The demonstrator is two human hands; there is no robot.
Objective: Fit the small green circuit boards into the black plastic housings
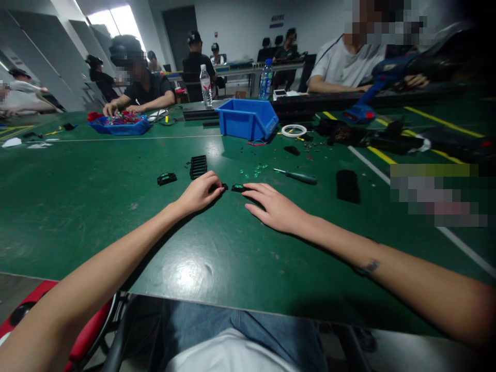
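Observation:
My left hand (202,192) is closed in a pinch, and a small black piece (225,186) sticks out at its fingertips. Just right of it, a small black holder with a green insert (237,187) lies on the table. The outstretched fingertips of my right hand (273,204) touch that holder's right end, with the thumb apart. A similar black holder with green (166,179) lies left of my left hand. Behind that hand is a black slotted part (199,166). Small green pieces (256,170) are scattered beyond my right hand, beside a green-handled screwdriver (298,176).
A blue bin (248,120) stands at the back, near a white ring (293,130). A black block (347,186) lies to the right, and a blue power drill (366,101) stands farther back. One co-worker handles wires in a blue tray (124,125); another sits opposite.

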